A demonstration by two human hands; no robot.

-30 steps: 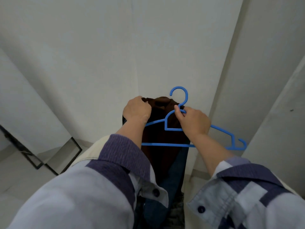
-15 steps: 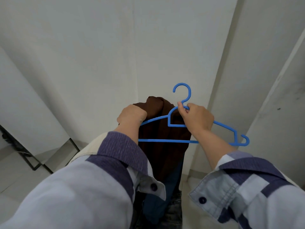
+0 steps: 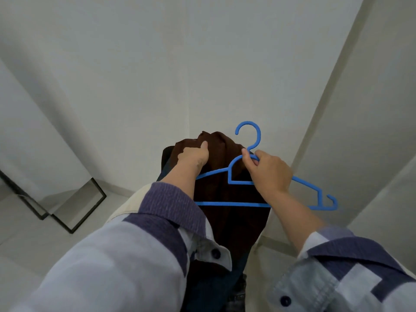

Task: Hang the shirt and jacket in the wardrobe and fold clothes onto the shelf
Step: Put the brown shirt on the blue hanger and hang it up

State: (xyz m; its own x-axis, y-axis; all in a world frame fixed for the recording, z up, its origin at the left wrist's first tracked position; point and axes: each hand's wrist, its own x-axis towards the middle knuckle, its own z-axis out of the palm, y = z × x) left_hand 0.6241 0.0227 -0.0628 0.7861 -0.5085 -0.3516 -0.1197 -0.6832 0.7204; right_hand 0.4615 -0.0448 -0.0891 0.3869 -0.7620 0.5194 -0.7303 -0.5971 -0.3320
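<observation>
A: Since the earlier frame, left hand (image 3: 195, 155) is sitting higher on the brown garment (image 3: 227, 194), thumb now showing up top near the peak of the cloth; right hand (image 3: 269, 174) and blue hanger (image 3: 236, 182) are staying roughly where they were

B: Grip state on the left?

A: Fingers are curling into the brown fabric, bunching it just below the top fold. Fingertips are hiding in the cloth, so cannot tell how deep the hold is going

B: Right?

A: Thumb and fingers are pinching the hanger's neck, right under the hook. Hook is pointing up, free of any rail. Hanger body is tilting, its right end dropping lower than its left

B: Hanger in the garment yet?

A: Cannot tell for sure. Left shoulder arm and bottom bar are crossing in front of the brown cloth; left tip is disappearing behind the left wrist. Right end with its small notch hook is sticking out clear of the fabric

B: Where's the garment hanging?

A: Draping straight down between both forearms, in front of a pale wall corner (image 3: 188, 86). Darker blue cloth (image 3: 234, 282) is showing beneath it near the bottom edge; not clear if it's the same piece

B: Anything else in view?

A: Black metal frame (image 3: 74, 212) is standing on the floor at lower left, well apart from the hands. Both sleeves are patchwork grey and purple with dark buttons
</observation>
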